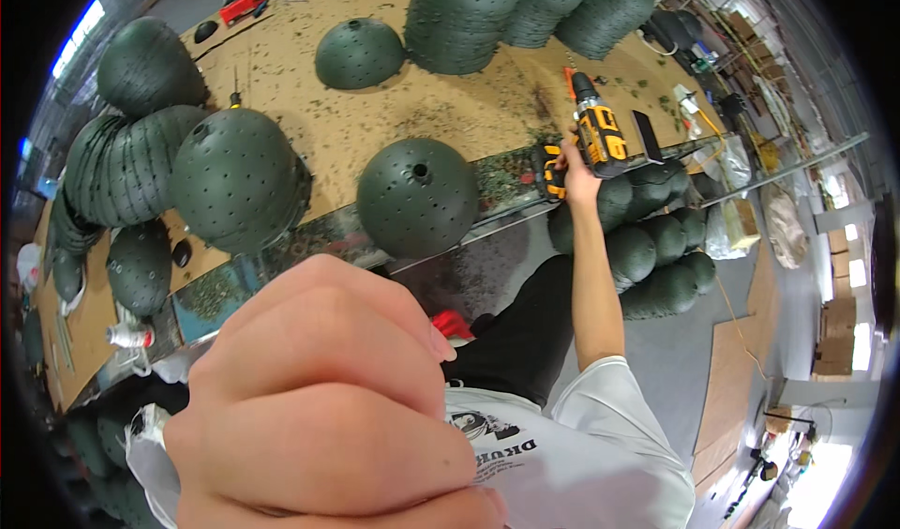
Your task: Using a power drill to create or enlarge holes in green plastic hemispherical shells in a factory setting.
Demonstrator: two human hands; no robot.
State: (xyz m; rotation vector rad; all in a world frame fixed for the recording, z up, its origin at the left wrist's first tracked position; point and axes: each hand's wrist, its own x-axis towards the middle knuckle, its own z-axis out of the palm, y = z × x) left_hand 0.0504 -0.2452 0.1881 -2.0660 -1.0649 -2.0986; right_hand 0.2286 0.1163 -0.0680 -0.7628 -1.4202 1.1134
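Drill (597, 135) in right hand (578, 174) at table edge (487, 224), left hand (328, 407) fisted

floor (675, 360): grey, smooth | workbench (394, 116): brown board top | window (80, 37): bright, upper left | cardboard boxes (834, 332): stacked at right

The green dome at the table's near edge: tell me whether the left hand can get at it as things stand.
Probably yes. The left hand is a closed fist, raised close to the camera and holding nothing visible, and the green perforated dome sits uncovered at the table edge. The right hand grips the yellow drill off to the side.
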